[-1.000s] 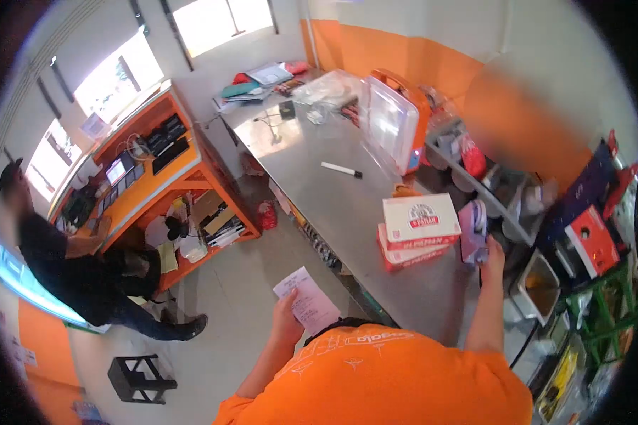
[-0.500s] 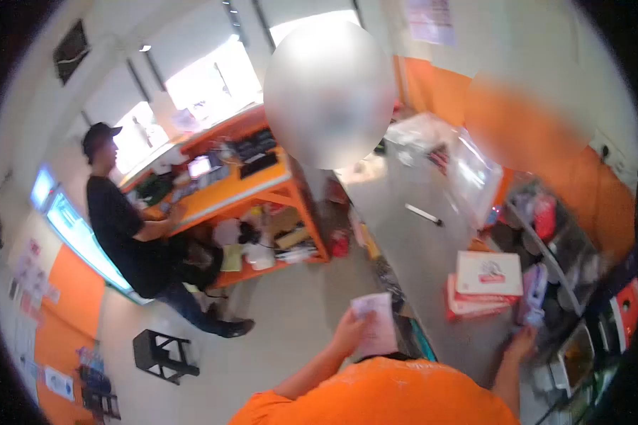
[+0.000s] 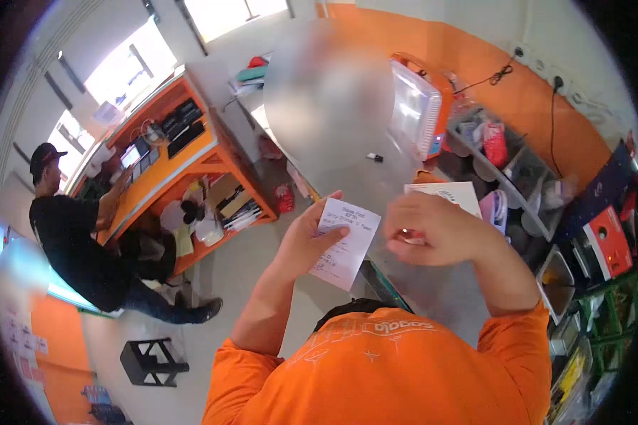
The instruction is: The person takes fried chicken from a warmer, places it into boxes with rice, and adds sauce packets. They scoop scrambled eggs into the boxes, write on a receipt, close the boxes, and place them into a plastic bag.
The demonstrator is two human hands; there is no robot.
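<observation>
My left hand (image 3: 306, 237) holds a printed paper receipt (image 3: 349, 237), its thumb pressed across the front. The print faces up toward me, and the lower edge hangs over the counter's side. Just right of the paper, my right hand (image 3: 436, 227) is raised with its fingers curled inward. A small shiny, reddish spot shows at those fingers; I cannot make out what they hold, if anything. Partly hidden behind that hand is a white box (image 3: 461, 193) on the grey counter (image 3: 347, 170).
An orange-framed lamp-like unit (image 3: 418, 106) and a divided clear bin (image 3: 521, 149) stand along the counter. A black-capped marker (image 3: 376, 157) lies there. At left, a person in black (image 3: 81, 241) stands by an orange desk (image 3: 166, 170); a black stool (image 3: 152, 361) is nearby.
My left hand has lifted the receipt closer and turned it toward me. My right hand has come from the counter's right side up beside the paper. The view has shifted right.
</observation>
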